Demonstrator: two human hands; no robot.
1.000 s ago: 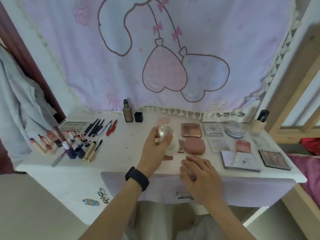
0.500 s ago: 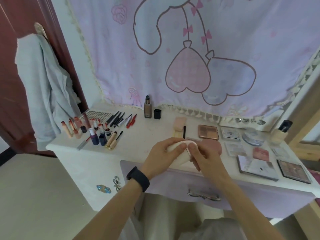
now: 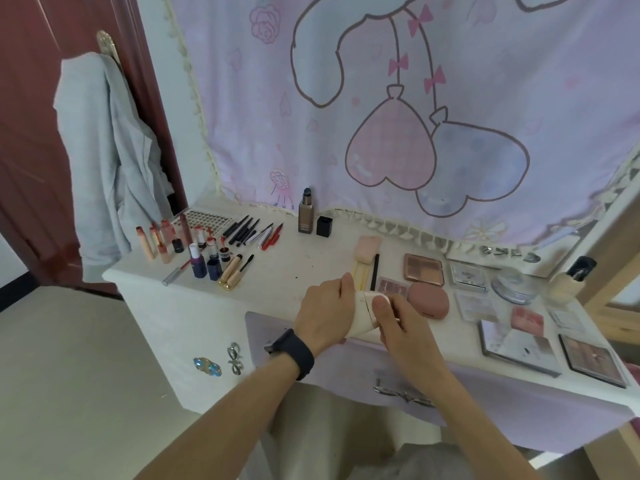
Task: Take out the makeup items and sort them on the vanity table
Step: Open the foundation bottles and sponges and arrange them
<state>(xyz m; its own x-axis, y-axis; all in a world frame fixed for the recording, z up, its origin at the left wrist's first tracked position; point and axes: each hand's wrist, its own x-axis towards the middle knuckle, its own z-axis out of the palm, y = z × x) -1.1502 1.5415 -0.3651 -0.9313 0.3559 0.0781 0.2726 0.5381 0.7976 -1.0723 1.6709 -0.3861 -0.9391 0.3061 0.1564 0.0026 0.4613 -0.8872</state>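
A cream, egg-shaped case [image 3: 363, 315] sits between both hands at the front edge of the white vanity table [image 3: 287, 271]. My left hand [image 3: 325, 311] grips its left side; my right hand [image 3: 398, 323] grips its right side, thumb on top. Much of the case is hidden by my fingers. Lipsticks and small bottles [image 3: 183, 244] stand at the left, with pencils [image 3: 249, 230] behind them. Eyeshadow palettes [image 3: 424, 270] and compacts [image 3: 427, 299] lie to the right.
A brown foundation bottle [image 3: 306, 211] and black cap [image 3: 324, 226] stand at the back by the hanging printed cloth [image 3: 415, 98]. A grey garment [image 3: 107, 161] hangs on the red door at left. A lilac drawer front [image 3: 450, 396] lies under my hands.
My left hand has brought the case down from a raised position to the table's front edge, and my right hand has come onto it. The camera has swung left.
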